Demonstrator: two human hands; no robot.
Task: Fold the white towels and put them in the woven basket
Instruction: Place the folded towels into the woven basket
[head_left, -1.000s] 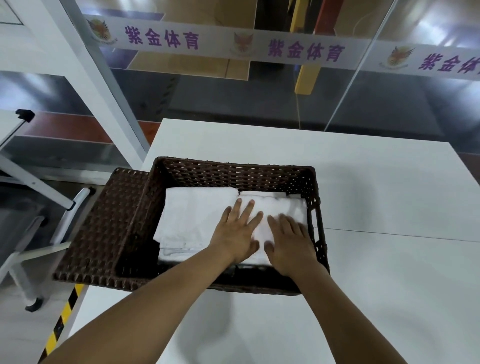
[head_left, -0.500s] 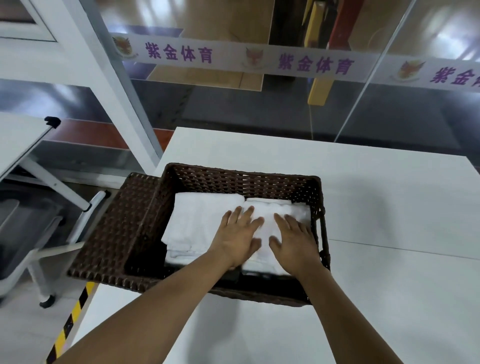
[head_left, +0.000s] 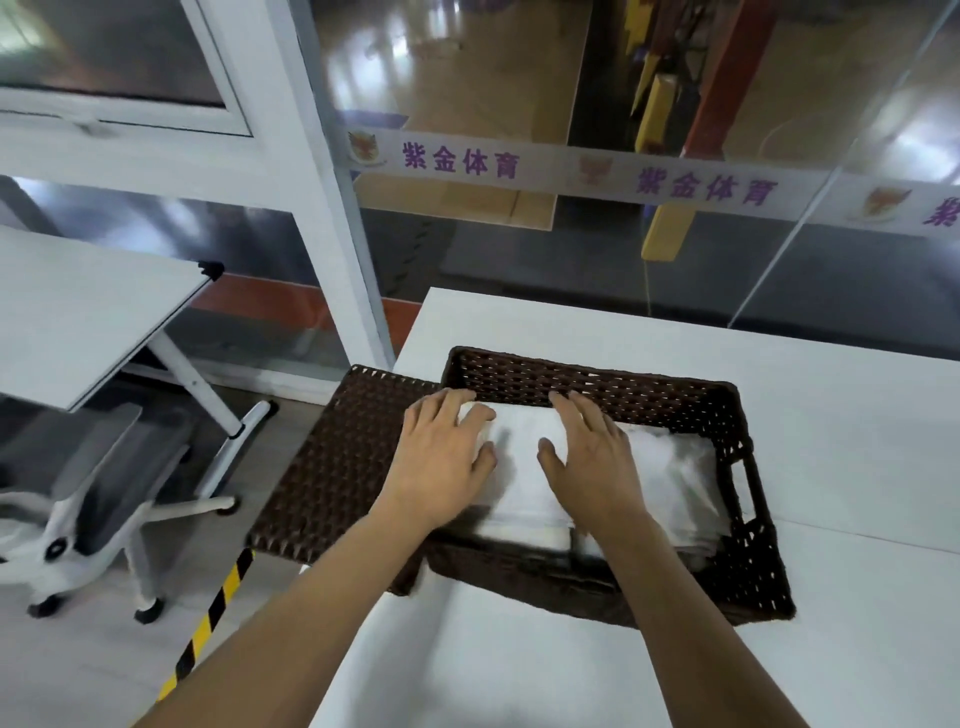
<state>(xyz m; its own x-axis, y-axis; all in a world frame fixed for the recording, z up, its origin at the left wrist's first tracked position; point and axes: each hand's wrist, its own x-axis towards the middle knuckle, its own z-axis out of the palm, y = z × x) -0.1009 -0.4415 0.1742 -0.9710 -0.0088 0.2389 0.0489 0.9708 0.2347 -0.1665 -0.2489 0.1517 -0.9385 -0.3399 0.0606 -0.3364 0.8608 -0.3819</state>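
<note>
the glass wall's white strip (head_left: 571, 174) reads 紫金体育 in purple, repeated beside fox-like crests. half a second ago both hands pressed the right-hand stack; now they have shifted to the left-hand stack (head_left: 519, 467) in the woven basket (head_left: 597, 384) on the white tabletop (head_left: 857, 415). the left hand (head_left: 441, 457) and right hand (head_left: 592, 462) lie flat on it, fingers straight and spread, gripping nothing. the right-hand stack (head_left: 675, 483) lies just beside the right hand. the basket's lid (head_left: 337, 467) sits against its left side.
</note>
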